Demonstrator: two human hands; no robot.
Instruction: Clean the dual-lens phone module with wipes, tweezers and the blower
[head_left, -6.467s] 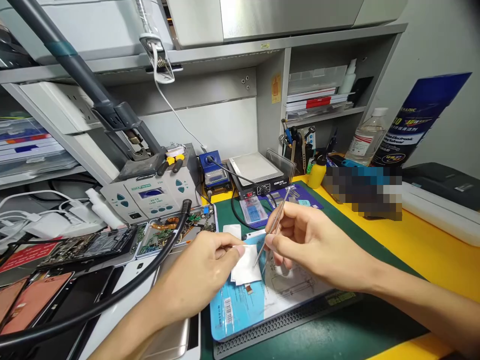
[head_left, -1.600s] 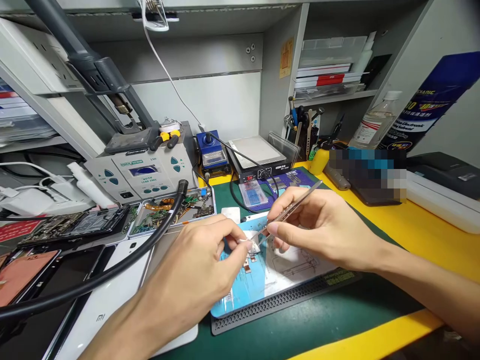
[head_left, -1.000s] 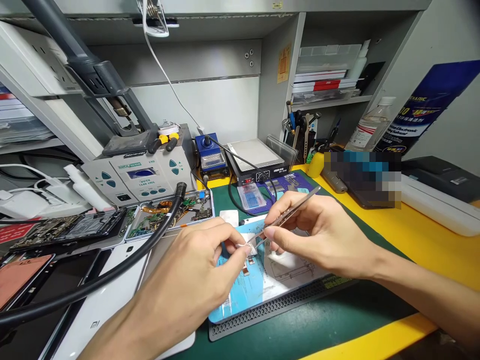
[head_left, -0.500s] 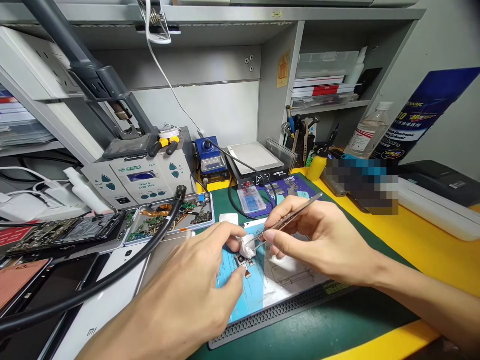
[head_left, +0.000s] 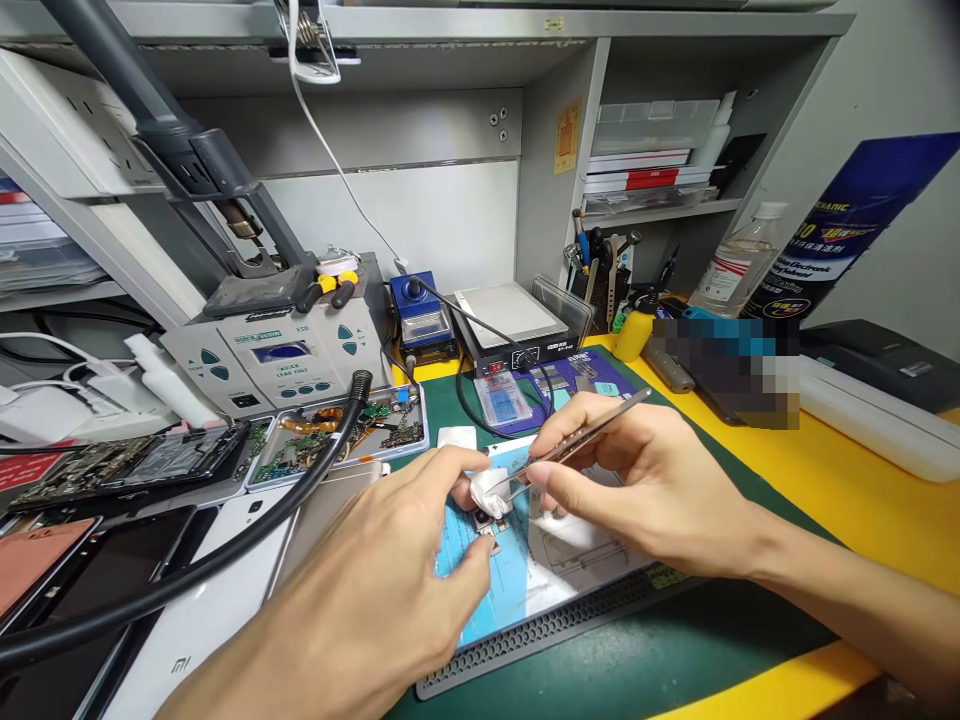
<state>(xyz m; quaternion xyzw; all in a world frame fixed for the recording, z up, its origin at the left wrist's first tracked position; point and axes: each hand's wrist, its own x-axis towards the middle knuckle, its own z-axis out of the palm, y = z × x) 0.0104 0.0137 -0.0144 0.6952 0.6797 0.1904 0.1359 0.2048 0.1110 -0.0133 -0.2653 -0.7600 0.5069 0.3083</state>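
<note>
The desk (head_left: 847, 470) is yellow with a dark green mat (head_left: 675, 630) across its middle, and its front edge runs along the bottom right of the view. Grey shelving (head_left: 465, 30) closes off the back, so open room is scarce: a bare strip of green mat lies in front of the hands and a bare stretch of yellow lies to their right. The left side is crowded by a grey rework station (head_left: 285, 355), a thick black hose (head_left: 225, 550) curving across, a white phone back (head_left: 202, 630) and a metal tray of circuit parts (head_left: 345, 430). Behind the hands stand a small heating plate (head_left: 514, 320) and a clear bottle (head_left: 735, 265). A ridged grey work pad (head_left: 555, 635) lies on the mat, carrying a blue and white sheet (head_left: 517, 580). The left hand (head_left: 382, 590) rests over the sheet's left part, thumb and forefinger pressing down beside a small dark component (head_left: 484, 520). The right hand (head_left: 637, 480) holds metal tweezers (head_left: 585, 435), its grip pinching them shut, and the tweezer tips clamp a small white wad (head_left: 487, 490) just above the component, between the two hands.
</note>
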